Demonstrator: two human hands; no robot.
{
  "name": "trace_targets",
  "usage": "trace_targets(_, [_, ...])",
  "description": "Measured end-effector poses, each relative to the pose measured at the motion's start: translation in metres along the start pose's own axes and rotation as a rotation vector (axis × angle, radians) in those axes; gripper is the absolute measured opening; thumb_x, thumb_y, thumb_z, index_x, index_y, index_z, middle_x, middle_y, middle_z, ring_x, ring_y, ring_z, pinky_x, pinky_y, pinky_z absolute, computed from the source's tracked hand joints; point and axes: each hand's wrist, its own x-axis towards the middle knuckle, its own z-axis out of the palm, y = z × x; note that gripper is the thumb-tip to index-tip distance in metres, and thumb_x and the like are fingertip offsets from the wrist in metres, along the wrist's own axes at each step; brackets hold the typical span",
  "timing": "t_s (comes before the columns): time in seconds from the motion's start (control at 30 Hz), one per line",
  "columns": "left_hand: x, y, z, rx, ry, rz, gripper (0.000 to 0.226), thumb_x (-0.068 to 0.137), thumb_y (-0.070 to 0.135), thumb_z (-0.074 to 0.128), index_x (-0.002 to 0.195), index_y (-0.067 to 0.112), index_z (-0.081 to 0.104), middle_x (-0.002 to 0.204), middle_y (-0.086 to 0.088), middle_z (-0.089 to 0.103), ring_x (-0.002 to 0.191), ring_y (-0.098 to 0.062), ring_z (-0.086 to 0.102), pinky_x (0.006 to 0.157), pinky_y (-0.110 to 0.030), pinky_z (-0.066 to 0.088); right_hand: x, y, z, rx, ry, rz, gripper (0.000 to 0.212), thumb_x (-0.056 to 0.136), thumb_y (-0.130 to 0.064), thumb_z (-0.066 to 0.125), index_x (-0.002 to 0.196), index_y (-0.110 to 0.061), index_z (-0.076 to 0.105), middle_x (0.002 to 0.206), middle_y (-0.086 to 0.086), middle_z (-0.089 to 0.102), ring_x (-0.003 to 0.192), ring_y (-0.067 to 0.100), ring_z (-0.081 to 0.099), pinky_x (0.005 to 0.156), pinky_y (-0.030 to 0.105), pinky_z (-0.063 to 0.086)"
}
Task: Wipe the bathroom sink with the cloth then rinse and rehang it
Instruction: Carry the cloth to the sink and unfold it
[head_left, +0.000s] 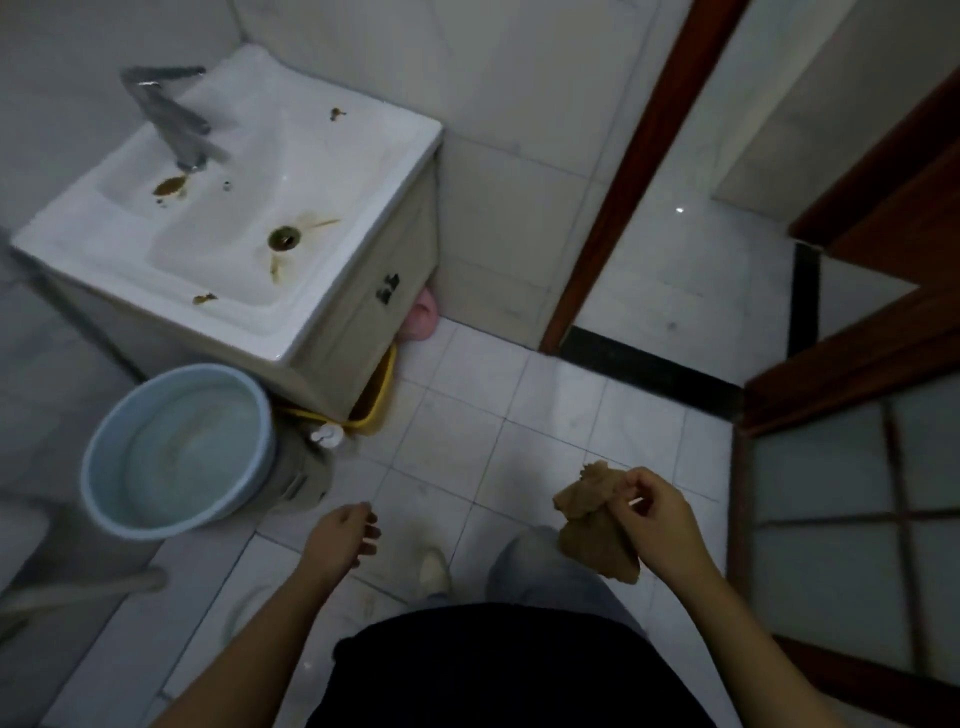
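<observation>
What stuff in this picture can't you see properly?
All from the head view:
- The yellow tub: mostly hidden under the cabinet.
- The pink thing: half behind the cabinet, so I can't tell what it is.
- The tap: blurred, so its handle is unclear.
- The cloth: partly covered by the right hand gripping it.
- Where the cloth hangs: outside the picture.

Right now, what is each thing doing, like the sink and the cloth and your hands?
sink, dirty, brown stains in the bowl and on the rim
faucet, off, no water visible
brown cloth, bunched up, off the sink
right hand, grips the brown cloth
left hand, empty, fingers relaxed
blue basin, upright, seems to hold water
door, open
</observation>
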Motion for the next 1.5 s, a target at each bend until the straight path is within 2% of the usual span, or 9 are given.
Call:
trace_targets(0.23, [0.06, 0.108, 0.028, 0.105, -0.066, 0.041, 0.037, 0.104, 0.029, 0.045, 0.097, 0.0, 0.066, 0.096, -0.02, 0.071, 0.073, -0.029, 0.063, 0.065, -0.03, 0.042, 0.057, 0.008, -0.036, 0.04, 0.086, 0.16, 0.007, 0.091, -0.013, 0.068, 0.087, -0.019, 0.068, 0.081, -0.003, 0.071, 0.067, 0.004, 0.066, 0.068, 0.03, 0.049])
trace_targets(0.37, [0.07, 0.122, 0.028, 0.064, -0.01, -0.007, 0.037, 0.104, 0.028, 0.044, 0.099, -0.002, 0.065, 0.098, -0.024, 0.07, 0.072, -0.029, 0.061, 0.064, -0.03, 0.04, 0.113, -0.013, -0.041, 0.077, 0.032, 0.174, 0.007, 0.092, -0.012, 0.067, 0.089, -0.018, 0.068, 0.083, -0.003, 0.072, 0.076, 0.012, 0.069, 0.077, 0.039, 0.059])
trace_targets(0.5, [0.073, 0.132, 0.027, -0.03, 0.105, -0.088, 0.038, 0.103, 0.028, 0.046, 0.102, -0.004, 0.066, 0.1, -0.025, 0.071, 0.076, -0.032, 0.062, 0.067, -0.033, 0.043, 0.193, -0.067, -0.039, 0.101, -0.155, 0.068, 0.015, 0.092, -0.006, 0.066, 0.083, -0.018, 0.068, 0.075, -0.012, 0.074, 0.077, -0.003, 0.068, 0.082, 0.023, 0.056])
trace_targets(0.67, [0.068, 0.134, 0.015, -0.172, 0.248, -0.217, 0.037, 0.104, 0.026, 0.046, 0.099, -0.005, 0.066, 0.097, -0.028, 0.07, 0.073, -0.032, 0.061, 0.064, -0.032, 0.041, 0.284, -0.143, -0.02, -0.044, -0.414, -0.074, 0.009, 0.09, -0.034, 0.07, 0.095, -0.027, 0.066, 0.092, -0.008, 0.072, 0.089, 0.009, 0.068, 0.084, 0.032, 0.055])
trace_targets(0.8, [0.082, 0.143, 0.01, -0.285, 0.304, -0.32, 0.037, 0.103, 0.026, 0.048, 0.101, -0.007, 0.066, 0.092, -0.025, 0.07, 0.07, -0.031, 0.06, 0.063, -0.03, 0.039, 0.34, -0.198, -0.001, -0.129, -0.471, -0.222, 0.014, 0.093, -0.02, 0.066, 0.086, -0.029, 0.059, 0.085, -0.01, 0.065, 0.079, -0.001, 0.06, 0.066, 0.018, 0.044])
trace_targets(0.9, [0.111, 0.164, 0.007, -0.347, 0.299, -0.369, 0.038, 0.102, 0.028, 0.05, 0.102, -0.007, 0.067, 0.088, -0.022, 0.069, 0.067, -0.029, 0.059, 0.06, -0.029, 0.038, 0.378, -0.218, 0.015, -0.211, -0.494, -0.248, 0.015, 0.093, -0.017, 0.066, 0.089, -0.028, 0.057, 0.083, -0.014, 0.061, 0.078, -0.003, 0.057, 0.069, 0.021, 0.044])
trace_targets(1.2, [0.198, 0.296, -0.005, -0.259, 0.166, -0.135, 0.034, 0.105, 0.028, 0.042, 0.104, 0.003, 0.065, 0.1, -0.02, 0.072, 0.077, -0.03, 0.066, 0.068, -0.033, 0.046, 0.463, -0.273, 0.029, -0.294, -0.469, -0.154, 0.022, 0.094, -0.027, 0.065, 0.113, -0.017, 0.063, 0.102, -0.001, 0.068, 0.097, 0.02, 0.065, 0.085, 0.034, 0.051])
trace_targets(1.33, [0.21, 0.347, -0.027, -0.233, 0.217, -0.017, 0.032, 0.104, 0.029, 0.043, 0.1, 0.011, 0.068, 0.094, -0.011, 0.074, 0.08, -0.027, 0.071, 0.069, -0.033, 0.05, 0.49, -0.321, 0.048, -0.251, -0.48, -0.223, 0.008, 0.092, -0.023, 0.067, 0.099, -0.022, 0.065, 0.096, -0.002, 0.07, 0.09, 0.016, 0.066, 0.086, 0.04, 0.055])
trace_targets(1.5, [0.212, 0.362, -0.055, -0.369, 0.328, -0.053, 0.034, 0.103, 0.031, 0.044, 0.097, 0.012, 0.071, 0.088, -0.007, 0.078, 0.083, -0.028, 0.073, 0.068, -0.032, 0.049, 0.515, -0.395, 0.113, -0.212, -0.691, -0.403, 0.016, 0.09, -0.012, 0.067, 0.083, -0.026, 0.063, 0.086, -0.006, 0.069, 0.084, 0.011, 0.066, 0.074, 0.025, 0.049])
